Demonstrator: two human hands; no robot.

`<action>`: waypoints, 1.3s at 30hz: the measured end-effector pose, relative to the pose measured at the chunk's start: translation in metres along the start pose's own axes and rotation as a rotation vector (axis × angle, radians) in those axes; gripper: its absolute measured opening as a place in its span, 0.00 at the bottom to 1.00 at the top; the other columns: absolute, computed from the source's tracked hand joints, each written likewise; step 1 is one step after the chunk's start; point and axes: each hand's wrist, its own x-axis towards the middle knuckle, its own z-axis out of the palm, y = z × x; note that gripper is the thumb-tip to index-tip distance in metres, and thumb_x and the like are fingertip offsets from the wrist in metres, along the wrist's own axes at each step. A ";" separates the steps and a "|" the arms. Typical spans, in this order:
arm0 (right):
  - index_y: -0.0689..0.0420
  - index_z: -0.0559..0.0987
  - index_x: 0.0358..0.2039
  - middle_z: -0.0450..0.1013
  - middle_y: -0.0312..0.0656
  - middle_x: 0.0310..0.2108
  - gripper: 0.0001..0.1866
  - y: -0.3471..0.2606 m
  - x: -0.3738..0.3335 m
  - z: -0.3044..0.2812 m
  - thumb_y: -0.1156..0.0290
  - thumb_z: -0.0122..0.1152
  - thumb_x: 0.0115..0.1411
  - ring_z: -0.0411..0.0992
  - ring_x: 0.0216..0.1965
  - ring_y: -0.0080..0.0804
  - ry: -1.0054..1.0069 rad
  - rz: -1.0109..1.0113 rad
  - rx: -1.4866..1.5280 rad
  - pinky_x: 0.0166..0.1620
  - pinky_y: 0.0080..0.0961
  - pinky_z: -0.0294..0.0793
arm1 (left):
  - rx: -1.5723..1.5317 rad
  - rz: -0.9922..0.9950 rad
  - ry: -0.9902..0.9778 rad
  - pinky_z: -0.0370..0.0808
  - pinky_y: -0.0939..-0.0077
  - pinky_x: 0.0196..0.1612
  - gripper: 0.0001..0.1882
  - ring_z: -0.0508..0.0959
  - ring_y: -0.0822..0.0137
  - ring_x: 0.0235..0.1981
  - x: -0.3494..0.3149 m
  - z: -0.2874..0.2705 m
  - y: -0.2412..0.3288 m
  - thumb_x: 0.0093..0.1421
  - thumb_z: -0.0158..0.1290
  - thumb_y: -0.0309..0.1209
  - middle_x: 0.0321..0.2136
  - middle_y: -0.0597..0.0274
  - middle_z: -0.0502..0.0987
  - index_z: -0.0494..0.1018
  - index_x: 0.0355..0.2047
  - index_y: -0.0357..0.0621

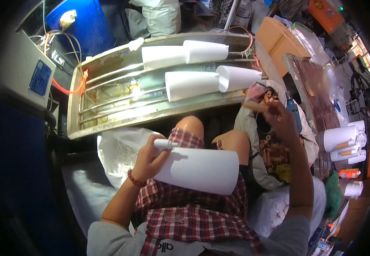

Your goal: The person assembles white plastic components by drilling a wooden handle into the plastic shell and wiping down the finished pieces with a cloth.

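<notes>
Across my lap lies a white tapered cylinder [202, 170], like a jug body, with a short white stub near its left end. My left hand [146, 158] is closed around that end, by the stub. Over a cloth bag [245, 132] at the right, my right hand [279, 119] is raised with its fingers closed on a brown wooden handle [254, 106] that points left. Slight blur softens that hand. Inside the bag are several brown handles [276, 155] and a yellow thing [284, 173].
Ahead stands a long lit trough with metal rails [121, 115]; several white cylinders [192, 85] lie on them. More white cylinders with brown handles [343, 138] stand at the right, beyond a worn board [308, 89]. A white sack [112, 149] sits left of my knees, a grey machine box [27, 68] farther left.
</notes>
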 end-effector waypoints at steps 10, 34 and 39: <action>0.61 0.74 0.39 0.75 0.42 0.30 0.16 -0.101 -0.047 0.086 0.72 0.65 0.50 0.74 0.31 0.29 -0.476 -0.323 0.276 0.39 0.25 0.73 | 0.058 0.105 0.001 0.71 0.64 0.33 0.16 0.76 0.48 0.31 -0.008 -0.003 0.002 0.56 0.52 0.30 0.29 0.46 0.75 0.64 0.44 0.43; 0.59 0.72 0.38 0.72 0.46 0.23 0.17 -0.121 -0.042 0.118 0.56 0.53 0.61 0.72 0.24 0.38 -0.981 -0.190 0.201 0.30 0.28 0.70 | 0.173 0.267 0.027 0.72 0.65 0.37 0.20 0.77 0.52 0.33 -0.029 0.003 0.001 0.50 0.56 0.24 0.32 0.52 0.76 0.63 0.43 0.40; 0.57 0.73 0.39 0.73 0.42 0.23 0.15 -0.127 -0.058 0.128 0.59 0.56 0.58 0.72 0.22 0.34 -0.364 -0.925 -0.541 0.27 0.24 0.69 | 0.173 0.230 0.006 0.71 0.63 0.36 0.23 0.76 0.52 0.32 -0.029 0.000 0.004 0.48 0.56 0.23 0.31 0.51 0.74 0.62 0.44 0.41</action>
